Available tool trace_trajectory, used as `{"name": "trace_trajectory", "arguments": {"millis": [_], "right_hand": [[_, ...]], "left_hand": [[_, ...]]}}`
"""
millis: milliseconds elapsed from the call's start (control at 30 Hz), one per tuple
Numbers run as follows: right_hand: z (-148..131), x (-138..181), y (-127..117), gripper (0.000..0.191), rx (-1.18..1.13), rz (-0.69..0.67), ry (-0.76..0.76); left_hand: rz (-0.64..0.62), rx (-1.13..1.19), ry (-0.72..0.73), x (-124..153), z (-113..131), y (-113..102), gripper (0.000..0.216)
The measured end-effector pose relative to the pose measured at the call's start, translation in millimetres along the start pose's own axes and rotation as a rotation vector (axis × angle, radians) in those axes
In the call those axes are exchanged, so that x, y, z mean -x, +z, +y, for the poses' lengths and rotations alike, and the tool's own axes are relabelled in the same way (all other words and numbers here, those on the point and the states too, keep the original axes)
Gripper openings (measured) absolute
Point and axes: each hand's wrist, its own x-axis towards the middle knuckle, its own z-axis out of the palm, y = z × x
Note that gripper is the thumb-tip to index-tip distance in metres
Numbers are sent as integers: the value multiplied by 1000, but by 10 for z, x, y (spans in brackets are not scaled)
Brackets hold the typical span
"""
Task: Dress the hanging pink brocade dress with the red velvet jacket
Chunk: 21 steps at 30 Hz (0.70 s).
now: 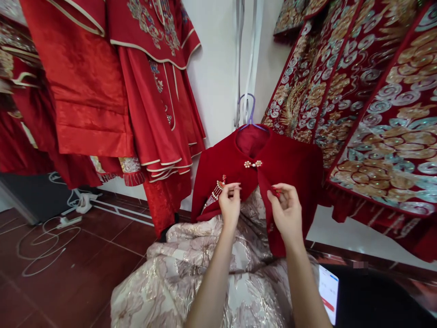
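Against the white wall, on a purple hanger [251, 114]: red velvet cape [218, 166] over brocade skirt [191, 269]. Pearl collar clasp [253, 164] closed; front edges below apart, each pinched between fingertips of left hand [230, 205] and right hand [287, 212].

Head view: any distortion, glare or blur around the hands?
Head view: strong wide-angle warp, and the gold-embroidered red robe at right leans hard outward. Head view lighting is soft and even, with no hard shadows. The left hand and right hand, both pinching the short red velvet jacket, are sharp in the head view. The white-lit phone screen at lower right is blown out.
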Motion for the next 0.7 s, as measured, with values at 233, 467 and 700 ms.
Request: {"name": "trace_trajectory", "arguments": {"millis": [233, 467, 700], "right_hand": [[67, 88, 190, 25, -41, -207, -5], [265, 111, 366, 33, -118, -331, 80], [599, -225, 722, 28, 89, -272, 33]], "left_hand": [[62, 144, -109, -214, -131, -238, 38], [2, 237, -65, -206, -146, -282, 29], [-17, 287, -42, -230, -157, -283, 32]]}}
